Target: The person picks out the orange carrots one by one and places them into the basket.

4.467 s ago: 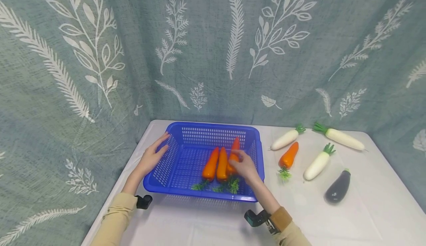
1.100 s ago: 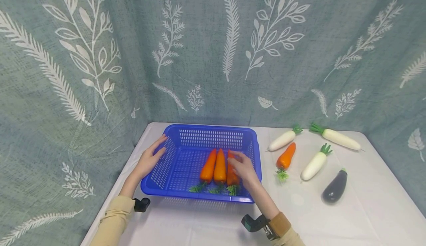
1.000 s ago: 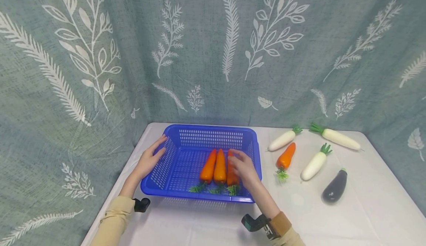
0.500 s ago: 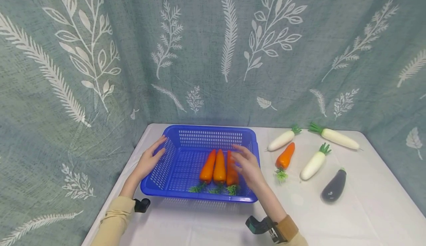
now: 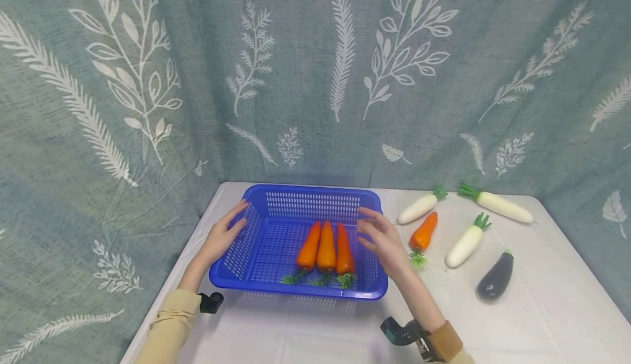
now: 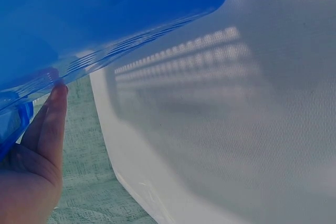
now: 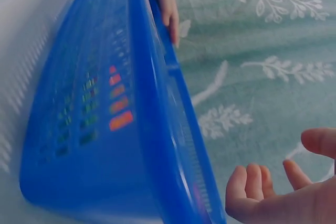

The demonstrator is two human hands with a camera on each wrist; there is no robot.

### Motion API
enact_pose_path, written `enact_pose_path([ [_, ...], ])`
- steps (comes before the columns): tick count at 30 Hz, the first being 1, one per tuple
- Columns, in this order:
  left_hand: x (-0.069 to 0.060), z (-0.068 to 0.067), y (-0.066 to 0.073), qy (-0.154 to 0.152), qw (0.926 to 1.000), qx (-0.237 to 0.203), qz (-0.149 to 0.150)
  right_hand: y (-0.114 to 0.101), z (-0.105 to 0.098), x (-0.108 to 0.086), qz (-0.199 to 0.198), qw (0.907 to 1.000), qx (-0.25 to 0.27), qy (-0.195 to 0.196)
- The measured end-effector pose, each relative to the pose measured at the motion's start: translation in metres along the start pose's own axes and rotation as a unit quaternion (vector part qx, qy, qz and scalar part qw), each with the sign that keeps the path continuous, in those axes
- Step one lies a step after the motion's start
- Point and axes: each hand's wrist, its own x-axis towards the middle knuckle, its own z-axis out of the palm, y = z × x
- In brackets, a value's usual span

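In the head view, my left hand [image 5: 220,239] rests at the left rim of a blue plastic basket [image 5: 296,293], fingers fairly straight. The left wrist view shows its fingers [image 6: 51,129] touching the basket's edge. My right hand [image 5: 386,246] hovers over the basket's right rim, holding nothing, with its fingers spread and slightly bent. Three orange carrots with green tops lie side by side in the basket's right half: a left carrot [image 5: 309,248], a middle carrot [image 5: 326,249] and a right carrot [image 5: 344,252]. Their tops point toward me.
Right of the basket, another carrot [image 5: 423,234] lies on the white-covered table [image 5: 542,309]. Around it are three white radishes, a left one [image 5: 417,209], a far one [image 5: 505,205] and a near one [image 5: 465,246], plus a dark eggplant [image 5: 495,277]. A patterned curtain [image 5: 305,79] hangs behind.
Earlier my right hand held the rightmost carrot, which came to lie straighter beside the others. It has since let go and moved right and up to the rim. My left hand stays put.
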Motion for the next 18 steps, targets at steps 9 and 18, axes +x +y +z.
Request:
enact_pose_path([
  [9, -0.001, -0.001, 0.001, -0.001, 1.0000, -0.004, -0.003, -0.009, -0.023, -0.003, 0.003, 0.9988, -0.022, 0.042],
  [18, -0.004, -0.001, -0.001, -0.004, 0.9999, -0.013, 0.006, -0.011, -0.045, -0.002, 0.001, 0.9958, -0.013, 0.091],
])
